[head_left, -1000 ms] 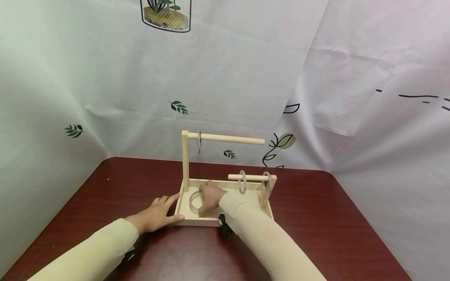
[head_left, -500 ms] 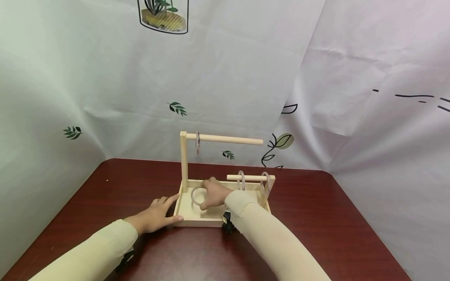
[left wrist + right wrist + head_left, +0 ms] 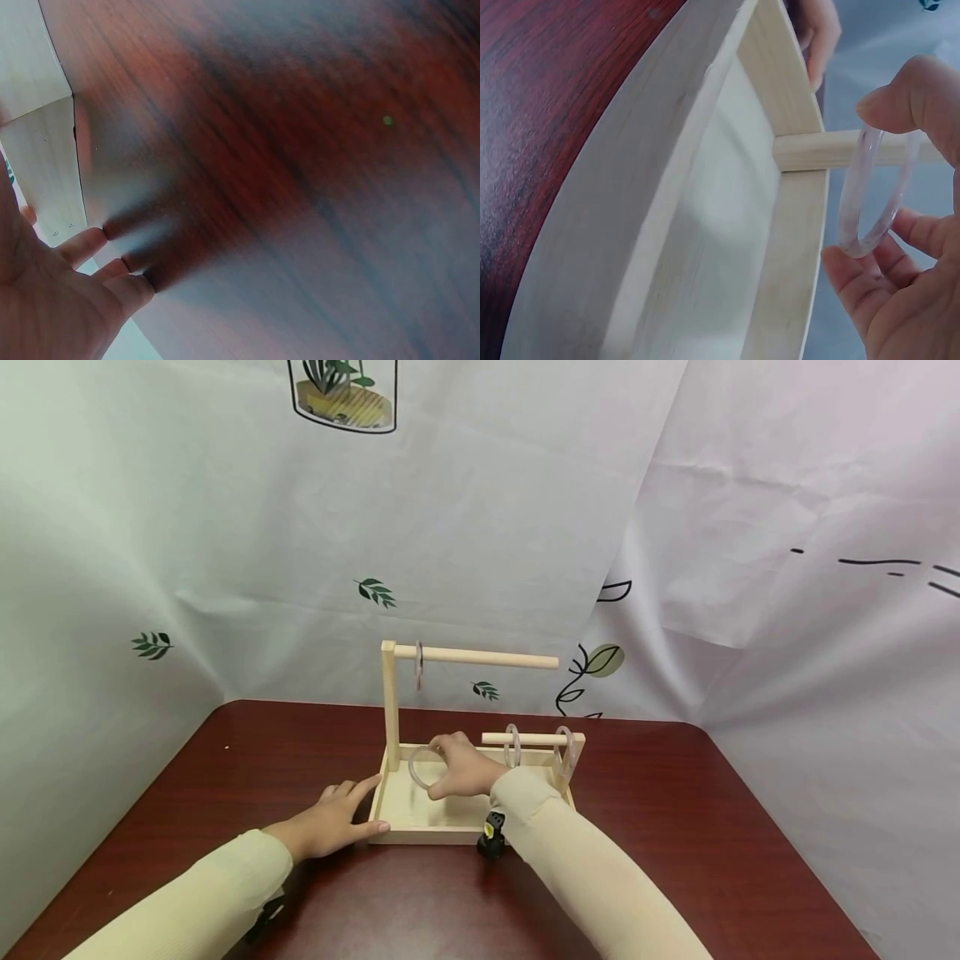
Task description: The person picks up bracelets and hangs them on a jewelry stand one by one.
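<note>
My right hand pinches a translucent pale bangle between thumb and fingertips, above the floor of a light wooden tray stand. In the head view the bangle stands tilted near the stand's tall post. My left hand rests at the tray's left end, its spread, fairly straight fingers and thumb touching the wall. One similar bangle hangs on the upper bar, close to the post. Two more bangles hang on the lower bar at right.
The stand sits on a dark red wooden table. White cloth with printed leaves hangs behind and along both sides. The upper bar's free end points right; the lower bar's free end points left.
My right hand has lifted the bangle off the tray floor, raising and tilting it up. The left hand stays at the tray's edge. The head view has shifted slightly.
</note>
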### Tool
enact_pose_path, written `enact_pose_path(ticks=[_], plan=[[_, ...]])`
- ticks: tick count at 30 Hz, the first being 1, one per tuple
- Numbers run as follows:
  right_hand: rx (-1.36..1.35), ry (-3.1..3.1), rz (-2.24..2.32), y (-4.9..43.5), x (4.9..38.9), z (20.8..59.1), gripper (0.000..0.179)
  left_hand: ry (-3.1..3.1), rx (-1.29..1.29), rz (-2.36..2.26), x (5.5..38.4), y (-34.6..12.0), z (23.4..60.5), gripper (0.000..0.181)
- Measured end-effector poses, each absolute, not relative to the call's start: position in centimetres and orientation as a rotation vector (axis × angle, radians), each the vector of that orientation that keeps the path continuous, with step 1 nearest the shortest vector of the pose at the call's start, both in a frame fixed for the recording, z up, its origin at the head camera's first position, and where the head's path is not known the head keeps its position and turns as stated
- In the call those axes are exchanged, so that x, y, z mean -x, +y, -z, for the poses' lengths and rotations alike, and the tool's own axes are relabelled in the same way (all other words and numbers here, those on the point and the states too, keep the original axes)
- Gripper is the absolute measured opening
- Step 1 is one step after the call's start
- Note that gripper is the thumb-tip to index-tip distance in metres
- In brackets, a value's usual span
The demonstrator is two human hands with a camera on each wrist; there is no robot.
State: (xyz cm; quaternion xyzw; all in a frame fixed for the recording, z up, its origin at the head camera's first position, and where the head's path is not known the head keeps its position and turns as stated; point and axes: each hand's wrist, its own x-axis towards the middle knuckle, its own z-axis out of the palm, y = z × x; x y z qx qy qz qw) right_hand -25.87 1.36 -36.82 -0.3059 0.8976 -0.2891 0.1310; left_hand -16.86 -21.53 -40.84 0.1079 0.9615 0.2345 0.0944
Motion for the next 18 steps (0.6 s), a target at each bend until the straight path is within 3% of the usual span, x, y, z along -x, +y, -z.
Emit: enact_pose_path(ticks=[18], plan=[[0.931, 2.563, 0.985, 2.0, 24.7, 35.3, 0.069, 2.856, -0.336, -0.698, 16.9, -21.6, 40.9, 0.088]])
